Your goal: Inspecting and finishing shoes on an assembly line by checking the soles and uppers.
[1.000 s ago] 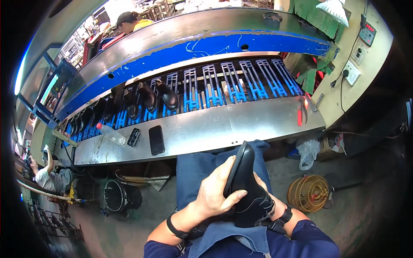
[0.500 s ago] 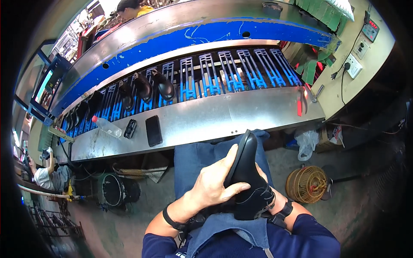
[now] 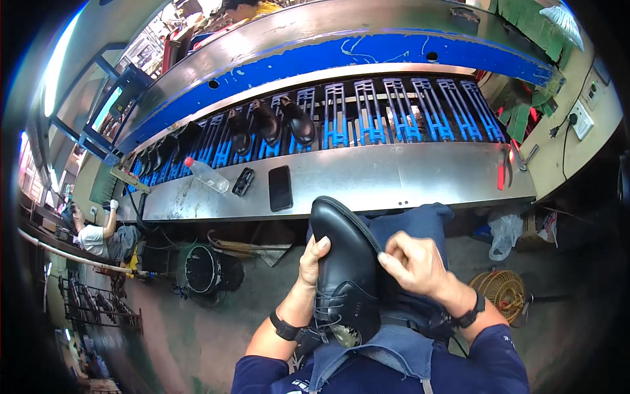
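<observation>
The wide fisheye camera, worn on the person's head, looks down and forward over the near edge of the steel desk [image 3: 367, 177], which bows across the frame. Nearest the lens, just short of that edge, are the left hand [image 3: 310, 262] and right hand [image 3: 420, 266]. Blue metal slats [image 3: 336, 136] past the far edge lie farther off; floor [image 3: 197, 341] shows below the near edge.
</observation>
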The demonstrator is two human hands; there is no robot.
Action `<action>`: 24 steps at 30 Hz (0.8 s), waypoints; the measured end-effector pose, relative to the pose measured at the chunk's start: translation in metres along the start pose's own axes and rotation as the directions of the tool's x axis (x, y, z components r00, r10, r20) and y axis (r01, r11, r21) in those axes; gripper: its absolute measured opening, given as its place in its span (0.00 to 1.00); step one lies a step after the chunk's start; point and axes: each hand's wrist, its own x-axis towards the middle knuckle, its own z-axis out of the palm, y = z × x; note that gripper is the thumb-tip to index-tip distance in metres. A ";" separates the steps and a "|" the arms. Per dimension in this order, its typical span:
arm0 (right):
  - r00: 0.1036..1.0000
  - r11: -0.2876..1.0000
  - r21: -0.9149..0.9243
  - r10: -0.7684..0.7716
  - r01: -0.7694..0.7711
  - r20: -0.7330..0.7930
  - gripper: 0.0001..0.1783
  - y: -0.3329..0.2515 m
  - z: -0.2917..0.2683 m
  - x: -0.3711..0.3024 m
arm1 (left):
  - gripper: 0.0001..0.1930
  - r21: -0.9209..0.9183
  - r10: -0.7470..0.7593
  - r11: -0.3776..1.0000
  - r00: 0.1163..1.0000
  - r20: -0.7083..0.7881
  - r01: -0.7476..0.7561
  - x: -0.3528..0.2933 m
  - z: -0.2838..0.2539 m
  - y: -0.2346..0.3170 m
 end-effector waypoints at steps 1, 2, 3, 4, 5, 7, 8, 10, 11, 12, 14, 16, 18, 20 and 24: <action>0.997 0.997 -0.009 -0.070 0.070 0.028 0.16 0.004 0.000 0.009 | 0.35 -0.027 -0.023 0.999 0.999 -0.028 0.022 -0.002 -0.002 -0.005; 0.993 0.994 -0.022 -0.104 0.105 0.061 0.20 0.008 0.001 0.019 | 0.37 -0.061 -0.053 0.997 0.999 -0.010 0.052 -0.003 -0.003 -0.010; 0.979 0.990 0.037 -0.138 0.134 0.150 0.29 0.011 0.002 0.027 | 0.38 -0.093 -0.077 0.993 0.997 0.009 0.078 -0.003 -0.002 -0.014; 0.963 0.986 0.089 -0.158 0.142 0.217 0.31 0.014 0.003 0.037 | 0.37 -0.066 -0.064 0.996 0.998 0.025 0.065 -0.002 -0.001 -0.016; 0.958 0.986 0.085 -0.159 0.142 0.239 0.31 0.016 0.003 0.042 | 0.37 -0.037 -0.037 0.999 0.999 0.036 0.039 -0.003 0.001 -0.017; 0.933 0.977 0.110 -0.209 0.184 0.295 0.32 0.017 0.005 0.052 | 0.37 -0.011 -0.020 1.000 0.999 0.030 0.020 -0.003 0.004 -0.013; 0.930 0.962 0.114 -0.269 0.248 0.249 0.34 0.017 0.008 0.055 | 0.35 -0.025 0.005 1.000 0.999 0.048 -0.004 -0.004 0.006 -0.012; 0.924 0.958 0.122 -0.283 0.259 0.256 0.34 0.016 0.011 0.060 | 0.33 0.016 -0.020 1.000 1.000 -0.007 0.020 -0.006 0.004 -0.007; 0.926 0.947 0.148 -0.312 0.285 0.213 0.32 0.015 0.016 0.062 | 0.32 -0.017 -0.007 1.000 1.000 0.021 0.007 -0.007 0.002 -0.006; 0.949 0.984 0.061 -0.175 0.165 0.263 0.29 0.014 0.015 0.062 | 0.31 -0.042 -0.003 0.999 0.999 0.049 0.005 -0.007 0.000 -0.006; 0.950 0.986 0.134 -0.130 0.095 0.283 0.24 0.013 0.026 0.065 | 0.31 -0.091 0.052 0.995 0.997 0.061 -0.046 -0.010 -0.007 -0.006; 0.946 0.966 0.182 -0.222 0.182 0.235 0.23 0.010 0.041 0.071 | 0.32 -0.132 0.110 0.986 0.992 0.067 -0.101 -0.016 -0.015 -0.005; 0.950 0.921 0.384 -0.174 0.064 0.260 0.23 0.003 0.053 0.077 | 0.33 -0.196 0.124 0.975 0.989 0.078 -0.106 -0.026 -0.020 -0.004; 0.934 0.877 0.480 -0.178 0.008 0.309 0.25 -0.010 0.062 0.080 | 0.34 -0.246 0.184 0.956 0.979 0.088 -0.158 -0.038 -0.022 -0.002; 0.848 0.977 -0.001 -0.183 0.212 0.498 0.33 -0.051 0.071 0.077 | 0.37 -0.317 0.306 0.907 0.951 0.040 -0.278 -0.066 -0.024 -0.001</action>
